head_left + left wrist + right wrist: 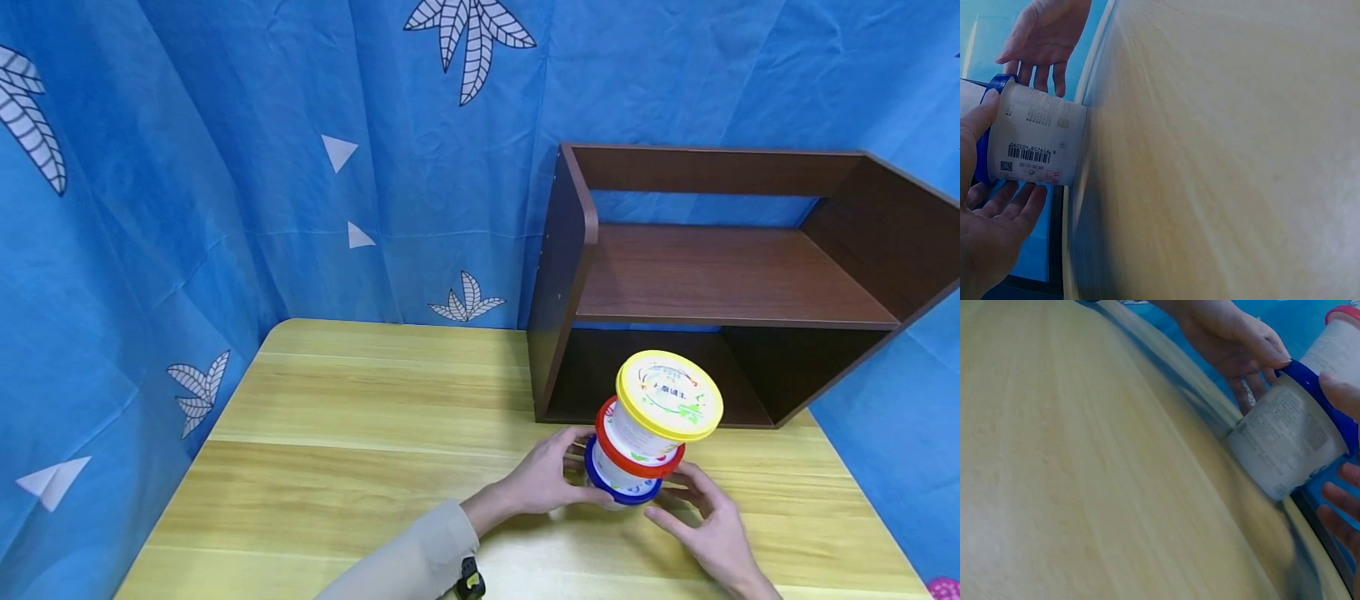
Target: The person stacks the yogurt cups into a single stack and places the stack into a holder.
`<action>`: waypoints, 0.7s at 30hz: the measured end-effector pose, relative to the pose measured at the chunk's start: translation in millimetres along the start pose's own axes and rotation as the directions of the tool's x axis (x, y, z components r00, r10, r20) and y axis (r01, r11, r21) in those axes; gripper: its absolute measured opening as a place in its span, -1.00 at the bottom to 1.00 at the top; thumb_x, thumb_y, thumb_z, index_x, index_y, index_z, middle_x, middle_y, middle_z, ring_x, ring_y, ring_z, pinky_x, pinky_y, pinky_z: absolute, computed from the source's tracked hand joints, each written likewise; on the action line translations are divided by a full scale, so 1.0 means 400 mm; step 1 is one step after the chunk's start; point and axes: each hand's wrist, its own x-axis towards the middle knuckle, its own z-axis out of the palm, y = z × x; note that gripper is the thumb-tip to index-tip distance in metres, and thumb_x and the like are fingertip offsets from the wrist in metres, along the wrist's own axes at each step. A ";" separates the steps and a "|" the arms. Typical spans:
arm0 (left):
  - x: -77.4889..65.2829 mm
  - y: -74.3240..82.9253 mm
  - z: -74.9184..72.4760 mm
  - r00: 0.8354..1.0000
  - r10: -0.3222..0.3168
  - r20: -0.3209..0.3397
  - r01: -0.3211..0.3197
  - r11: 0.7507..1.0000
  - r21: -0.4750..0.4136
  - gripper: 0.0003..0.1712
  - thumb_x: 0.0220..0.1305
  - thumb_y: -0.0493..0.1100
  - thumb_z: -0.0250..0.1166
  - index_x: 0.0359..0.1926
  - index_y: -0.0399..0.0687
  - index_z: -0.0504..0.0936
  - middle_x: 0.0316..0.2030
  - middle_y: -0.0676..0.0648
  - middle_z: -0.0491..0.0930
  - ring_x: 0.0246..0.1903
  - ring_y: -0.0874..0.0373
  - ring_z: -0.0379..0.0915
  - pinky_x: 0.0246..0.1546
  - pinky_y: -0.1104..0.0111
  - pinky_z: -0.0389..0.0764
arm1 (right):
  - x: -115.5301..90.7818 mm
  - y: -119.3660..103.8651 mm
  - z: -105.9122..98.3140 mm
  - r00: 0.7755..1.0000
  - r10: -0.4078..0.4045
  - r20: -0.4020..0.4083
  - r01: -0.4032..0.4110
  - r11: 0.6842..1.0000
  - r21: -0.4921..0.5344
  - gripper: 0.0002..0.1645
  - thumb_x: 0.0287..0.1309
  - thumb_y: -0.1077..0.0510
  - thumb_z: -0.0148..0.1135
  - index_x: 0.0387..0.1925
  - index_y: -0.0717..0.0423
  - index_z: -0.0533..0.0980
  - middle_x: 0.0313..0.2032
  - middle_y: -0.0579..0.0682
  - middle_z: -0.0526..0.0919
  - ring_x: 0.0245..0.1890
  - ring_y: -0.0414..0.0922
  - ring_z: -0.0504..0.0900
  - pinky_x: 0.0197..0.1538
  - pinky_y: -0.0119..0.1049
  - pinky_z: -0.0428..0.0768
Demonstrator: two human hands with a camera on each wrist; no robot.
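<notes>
Three white tubs stand stacked on the wooden table. The top one is the yellow-lidded tub (670, 395), shifted toward the right. Under it sits the red-lidded tub (630, 462), and at the bottom the blue-lidded tub (1038, 134), with a barcode on its side. My left hand (542, 477) grips the bottom tub from the left, its thumb on the blue lid's rim and its fingers around the far side. On the right, my right hand (712, 527) is held with fingers spread close beside the blue lid, its thumb overlapping that lid in the right wrist view (1338, 397).
A dark brown two-level shelf (738, 275) stands at the table's back right, right behind the stack. Blue curtain (300, 125) with white leaf prints hangs behind. The wooden table (360, 400) extends to the left. A pink object (943, 588) shows at the lower right corner.
</notes>
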 end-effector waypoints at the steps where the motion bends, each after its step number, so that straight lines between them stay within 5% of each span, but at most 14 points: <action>1: 0.000 0.000 0.000 1.000 0.001 0.000 -0.001 1.000 0.000 0.00 0.18 0.03 0.62 0.54 0.12 0.30 0.41 0.03 0.50 0.25 0.29 0.56 0.22 0.48 0.62 | -0.001 0.000 0.003 1.000 0.002 -0.003 -0.002 1.000 0.001 -0.25 -0.12 0.56 0.54 0.19 0.36 0.52 0.03 -0.50 0.65 -0.07 -0.48 0.69 0.02 -0.58 0.68; 21: 0.000 -0.005 0.004 1.000 0.010 -0.005 -0.010 1.000 -0.007 -0.01 0.19 0.03 0.61 0.54 0.08 0.30 0.41 0.00 0.50 0.25 0.26 0.57 0.24 0.46 0.63 | -0.002 -0.003 0.045 0.998 0.041 -0.056 -0.042 0.999 -0.020 -0.24 -0.09 0.52 0.56 0.21 0.38 0.48 0.00 -0.57 0.61 -0.08 -0.53 0.65 -0.01 -0.63 0.66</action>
